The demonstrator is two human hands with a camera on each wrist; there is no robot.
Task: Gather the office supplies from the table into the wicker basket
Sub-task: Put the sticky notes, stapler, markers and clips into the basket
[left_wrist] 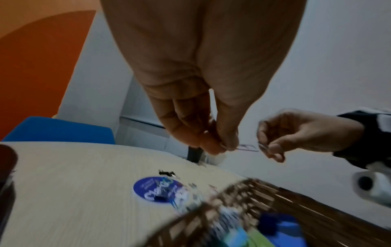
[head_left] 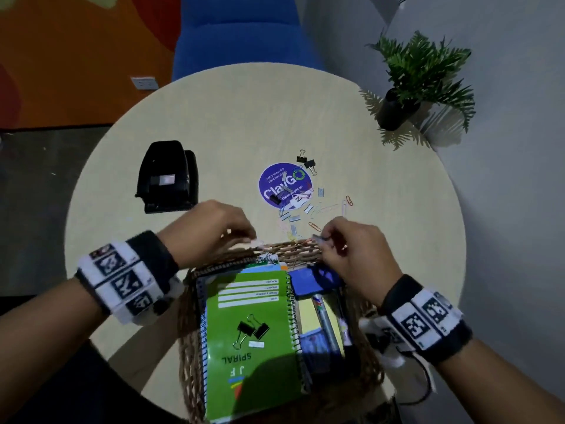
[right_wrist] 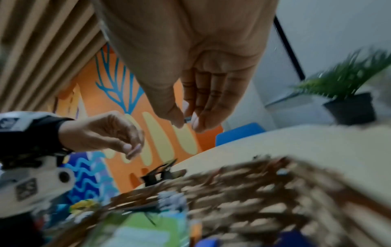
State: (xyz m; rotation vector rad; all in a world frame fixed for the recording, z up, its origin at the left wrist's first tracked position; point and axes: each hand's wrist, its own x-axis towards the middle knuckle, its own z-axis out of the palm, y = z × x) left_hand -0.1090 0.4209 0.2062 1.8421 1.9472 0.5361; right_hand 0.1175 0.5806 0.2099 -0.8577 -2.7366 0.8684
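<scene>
This looks like an office break room or lounge. A round pale wood bench (head_left: 244, 117) carries a "Clean as you go" sticker (head_left: 282, 188) at its centre, a potted fern (head_left: 409, 81) stands at upper right, a blue chair (head_left: 241, 32) sits at the top, and an orange mural wall (head_left: 76, 50) fills the upper left.

Bench (head_left: 214, 117): far half bare, open to reach.
Obstacles: hole punch (head_left: 166, 177) far-left; potted plant (head_left: 397, 108) at far-right edge; binder clips (head_left: 306, 162) beside round sticker (head_left: 284, 185); clip/staple scatter (head_left: 305, 209) btwn sticker & wicker basket (head_left: 293, 249).
Basket interior: green notebook (head_left: 253, 341) w/ 2 binder clips (head_left: 251, 329) fills left; right side packed w/ other supplies.
</scene>
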